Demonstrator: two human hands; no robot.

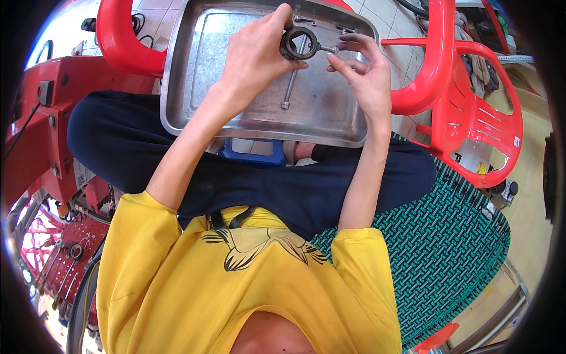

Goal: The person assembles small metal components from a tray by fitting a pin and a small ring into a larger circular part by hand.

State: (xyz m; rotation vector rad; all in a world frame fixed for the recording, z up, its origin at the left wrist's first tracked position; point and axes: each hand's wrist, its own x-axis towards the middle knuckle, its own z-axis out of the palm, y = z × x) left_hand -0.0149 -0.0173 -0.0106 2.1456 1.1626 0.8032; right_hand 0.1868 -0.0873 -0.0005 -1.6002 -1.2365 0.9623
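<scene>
A dark, greasy metal ring (293, 53) is held up over a metal tray (330, 112), with my left hand (253, 56) closed on its left side. Out of the ring's right side sticks a silver bolt (328, 49). The thumb and fingers of my right hand (368, 74) close around the outer end of that bolt. Below the ring a long bolt (289, 91) lies in the tray, its upper part seen partly through the ring. Smaller bolts (345, 28) lie near the tray's far edge, next to my hands.
Red plastic chair parts (433, 71) rise on both sides of the tray. Another red chair (466, 118) stands at the right. A green and black woven seat (424, 236) lies under me. Red metal equipment (59, 118) is at the left, and a blue plastic object (253, 154) sits below the tray.
</scene>
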